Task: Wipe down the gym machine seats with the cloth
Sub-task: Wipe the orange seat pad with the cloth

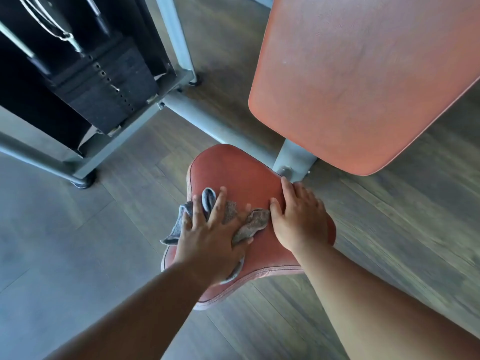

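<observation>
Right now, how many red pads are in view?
2: the small seat under both hands and the cloth, and the large backrest pad upper right. Others may lie off-frame.

Seat (241, 175) and backrest (363, 74) red-orange; cloth (253, 224) grey; frame (207, 118) grey; floor (65, 229) grey-brown woodgrain.

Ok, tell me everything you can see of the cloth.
The cloth is grey, towel-like and crumpled. It lies on the red seat, spilling over the seat's left edge. The left hand presses it flat with spread fingers and covers its middle. The right hand rests on the seat beside its right end.
</observation>
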`<move>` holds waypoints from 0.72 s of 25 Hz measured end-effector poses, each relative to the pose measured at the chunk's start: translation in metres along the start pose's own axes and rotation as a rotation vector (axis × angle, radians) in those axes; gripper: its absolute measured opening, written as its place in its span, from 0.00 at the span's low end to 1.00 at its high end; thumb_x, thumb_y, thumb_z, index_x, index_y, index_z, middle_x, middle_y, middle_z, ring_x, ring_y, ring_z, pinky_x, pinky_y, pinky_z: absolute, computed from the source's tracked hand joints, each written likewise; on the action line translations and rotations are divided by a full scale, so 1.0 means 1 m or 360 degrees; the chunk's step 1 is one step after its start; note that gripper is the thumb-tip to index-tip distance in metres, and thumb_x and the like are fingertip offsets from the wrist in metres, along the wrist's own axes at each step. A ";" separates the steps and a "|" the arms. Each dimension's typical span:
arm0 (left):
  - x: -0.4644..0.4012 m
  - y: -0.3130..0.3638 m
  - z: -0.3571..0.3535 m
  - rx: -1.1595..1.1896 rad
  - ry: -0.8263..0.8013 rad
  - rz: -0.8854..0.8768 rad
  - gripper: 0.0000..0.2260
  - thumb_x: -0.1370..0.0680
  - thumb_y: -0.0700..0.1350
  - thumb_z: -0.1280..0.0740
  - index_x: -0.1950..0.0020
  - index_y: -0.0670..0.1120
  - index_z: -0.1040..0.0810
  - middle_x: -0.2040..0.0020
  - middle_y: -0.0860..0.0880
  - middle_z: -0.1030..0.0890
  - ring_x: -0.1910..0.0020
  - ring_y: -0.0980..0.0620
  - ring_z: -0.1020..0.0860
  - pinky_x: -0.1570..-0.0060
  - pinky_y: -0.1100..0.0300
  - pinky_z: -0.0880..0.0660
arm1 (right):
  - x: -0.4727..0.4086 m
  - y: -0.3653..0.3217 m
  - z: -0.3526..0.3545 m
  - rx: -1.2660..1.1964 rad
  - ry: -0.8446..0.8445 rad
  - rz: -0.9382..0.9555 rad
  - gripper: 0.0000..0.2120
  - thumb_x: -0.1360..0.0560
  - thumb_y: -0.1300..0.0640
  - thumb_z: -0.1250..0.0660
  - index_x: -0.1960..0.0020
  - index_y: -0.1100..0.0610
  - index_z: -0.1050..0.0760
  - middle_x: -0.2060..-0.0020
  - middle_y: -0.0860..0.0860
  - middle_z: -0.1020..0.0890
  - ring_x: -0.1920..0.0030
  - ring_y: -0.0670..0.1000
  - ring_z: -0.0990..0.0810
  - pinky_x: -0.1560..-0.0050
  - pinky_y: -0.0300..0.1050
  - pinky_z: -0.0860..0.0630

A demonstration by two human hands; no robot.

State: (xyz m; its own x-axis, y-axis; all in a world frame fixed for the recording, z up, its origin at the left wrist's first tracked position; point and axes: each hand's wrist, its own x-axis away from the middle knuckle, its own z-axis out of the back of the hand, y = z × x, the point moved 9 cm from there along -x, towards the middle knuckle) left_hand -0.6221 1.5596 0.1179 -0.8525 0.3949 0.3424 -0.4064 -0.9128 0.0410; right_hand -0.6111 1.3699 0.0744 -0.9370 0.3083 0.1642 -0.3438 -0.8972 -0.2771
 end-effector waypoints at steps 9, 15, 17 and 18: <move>-0.167 -0.033 0.022 0.0251 0.0004 0.0148 0.25 0.19 0.67 0.50 0.22 0.68 0.43 0.17 0.54 0.46 0.19 0.41 0.48 0.21 0.43 0.51 | -0.002 0.004 -0.001 -0.0060 0.0068 -0.0025 0.28 0.23 0.41 0.48 0.24 0.48 0.37 0.31 0.52 0.27 0.30 0.56 0.31 0.29 0.58 0.36; -0.105 -0.019 0.018 0.0159 -0.0098 -0.0086 0.27 0.19 0.66 0.52 0.19 0.66 0.53 0.16 0.55 0.57 0.18 0.42 0.60 0.21 0.43 0.58 | -0.001 0.005 0.000 -0.0042 0.0008 -0.0048 0.29 0.23 0.40 0.49 0.24 0.48 0.38 0.32 0.51 0.27 0.31 0.55 0.30 0.31 0.57 0.35; -0.084 -0.020 0.011 0.0109 -0.0200 -0.0187 0.27 0.18 0.67 0.53 0.20 0.68 0.56 0.17 0.57 0.61 0.19 0.44 0.64 0.22 0.44 0.60 | -0.001 0.005 0.001 -0.0042 -0.0002 -0.0055 0.29 0.23 0.41 0.49 0.25 0.49 0.37 0.33 0.51 0.26 0.32 0.55 0.29 0.31 0.56 0.34; -0.088 -0.023 0.012 0.0101 -0.0205 -0.0202 0.26 0.18 0.67 0.53 0.21 0.69 0.56 0.17 0.58 0.62 0.19 0.45 0.64 0.21 0.45 0.59 | -0.001 0.004 0.003 -0.0031 0.0006 -0.0050 0.28 0.23 0.41 0.48 0.25 0.49 0.36 0.33 0.50 0.26 0.32 0.55 0.29 0.32 0.56 0.33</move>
State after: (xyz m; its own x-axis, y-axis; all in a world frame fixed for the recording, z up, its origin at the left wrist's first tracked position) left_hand -0.5342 1.5446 0.0984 -0.7451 0.4944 0.4477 -0.4830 -0.8628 0.1490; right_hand -0.6113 1.3649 0.0755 -0.9260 0.3372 0.1698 -0.3740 -0.8807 -0.2906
